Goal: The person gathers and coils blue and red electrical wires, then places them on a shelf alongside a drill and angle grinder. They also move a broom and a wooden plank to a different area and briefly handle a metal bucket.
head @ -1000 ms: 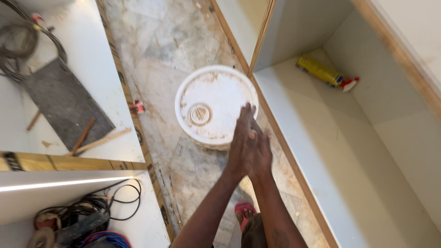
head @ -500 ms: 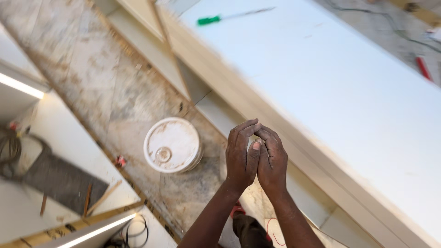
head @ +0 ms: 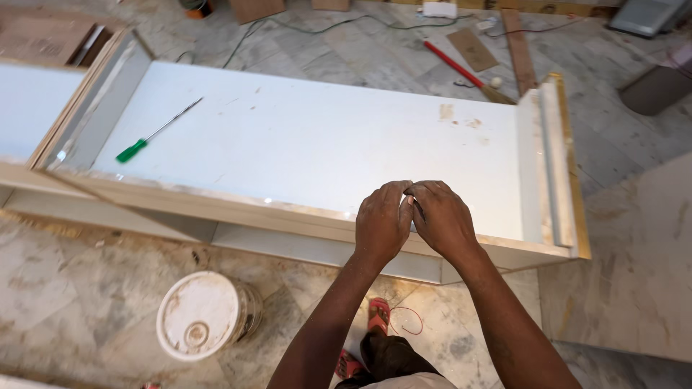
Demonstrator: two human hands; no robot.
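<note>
White cabinet panel (head: 310, 144) just beneath left hand (head: 382, 223) and right hand (head: 441, 218)

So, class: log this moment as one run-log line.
left hand: fingertips pressed to right hand | both over front edge of long white laminated board | green-handled screwdriver lies apart | white plastic bucket on floor

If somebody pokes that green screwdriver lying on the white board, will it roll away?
Probably a little. The green screwdriver has a thin round shaft and lies flat on the smooth white panel, so a sideways poke would likely roll it. The thicker handle may make it curve rather than roll straight. It looks stiff and light, easy to lift.
</note>
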